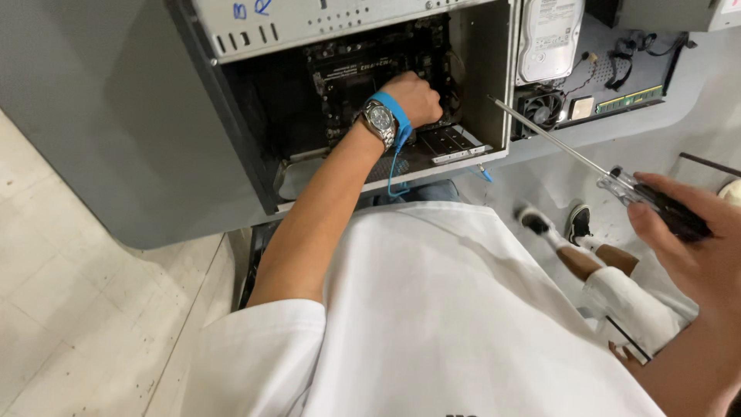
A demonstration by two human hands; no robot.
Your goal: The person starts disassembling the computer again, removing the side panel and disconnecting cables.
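My left hand (417, 99) reaches into an open computer case (482, 69), fingers curled against the dark motherboard (347, 77); what the fingers grip is hidden. That wrist wears a silver watch (380, 120) and a blue anti-static strap (396, 116) with a blue cord hanging down. Off to the right, my right hand (695, 239) holds a long screwdriver (571, 154) by its clear and black handle, the thin shaft pointing up-left toward the case's right wall.
The case lies on a grey table (116, 116). A hard drive (549, 35), a small fan (540, 106) and a green memory stick (631, 99) lie on the table right of the case. Another person's legs and shoes (571, 228) are on the floor at the right.
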